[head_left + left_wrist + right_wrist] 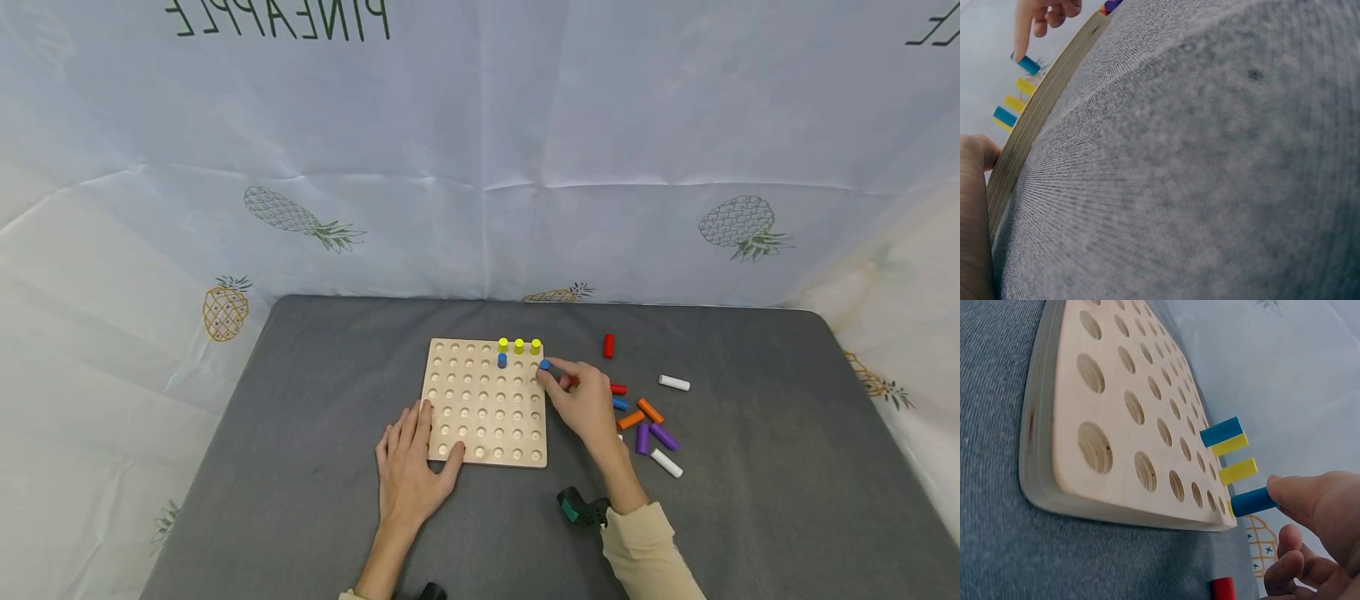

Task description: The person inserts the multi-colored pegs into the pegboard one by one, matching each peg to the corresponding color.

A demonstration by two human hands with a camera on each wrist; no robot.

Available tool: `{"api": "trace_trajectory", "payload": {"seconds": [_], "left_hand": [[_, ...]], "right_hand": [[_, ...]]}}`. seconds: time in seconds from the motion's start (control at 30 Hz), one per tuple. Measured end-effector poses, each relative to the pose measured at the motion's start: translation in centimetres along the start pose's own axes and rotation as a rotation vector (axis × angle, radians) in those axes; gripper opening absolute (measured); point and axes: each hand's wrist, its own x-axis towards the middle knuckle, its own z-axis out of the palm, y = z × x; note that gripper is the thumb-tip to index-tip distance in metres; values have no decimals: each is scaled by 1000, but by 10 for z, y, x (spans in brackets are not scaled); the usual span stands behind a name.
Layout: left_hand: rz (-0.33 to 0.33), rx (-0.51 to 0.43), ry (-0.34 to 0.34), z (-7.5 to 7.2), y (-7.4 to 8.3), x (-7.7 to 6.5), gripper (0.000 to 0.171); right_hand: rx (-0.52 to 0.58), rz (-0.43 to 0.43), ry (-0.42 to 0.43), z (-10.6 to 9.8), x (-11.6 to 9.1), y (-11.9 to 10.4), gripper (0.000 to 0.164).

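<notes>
Spelling PINEAPPLE in reverse, from right to left, green lettering [277, 20] is cut by the top of the head view on a pale curtain [480, 125] behind the gray table [750, 500]; a fragment of more lettering [933, 37] shows at the upper right corner. Around the writing, the curtain bears pineapple drawings [225, 312], some in green outline and some in orange. On the table lies a wooden pegboard [465, 417] with rows of round holes. The person's right hand [585, 404] pinches a blue peg [545, 365] between thumb and index fingertips at the board's right edge, near the far corner; whether its lower end sits in a hole cannot be told. The left hand [411, 475] rests relaxed against the board's left and near edges, fingers extended, gripping no peg. 3 yellow pegs [519, 347] stand in the far row, and 1 standing blue peg [502, 361] rises in the 2nd row, just in front of the leftmost yellow. To the board's right lie loose red [609, 346], orange [649, 410], purple [663, 437] and white pegs [674, 382], plus a loose blue peg [620, 404]; the right hand and forearm partly cover some. A black device [573, 506] with a green panel sits beside the right wrist, near a beige sleeve [645, 546].
</notes>
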Motion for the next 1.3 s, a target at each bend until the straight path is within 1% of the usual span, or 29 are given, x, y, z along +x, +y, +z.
{"api": "trace_trajectory", "payload": {"seconds": [0.23,0.47,0.73,1.0,1.3], "left_hand": [[-4,-2,-1,0,0,0,84],[0,-8,4,0,0,-1,84],[-1,-2,4,0,0,-1,84],[-10,0,-5,0,0,-1,84],[5,-1,16,1,-1,0,84]], "right_hand": [[82,5,-38,5,4,-1,30],[114,3,-50,10,6,-1,32],[104,16,-63,16,8,-1,33],[132,34,-88,19,8,-2,32],[138,32,-92,23,12,-4,33]]}}
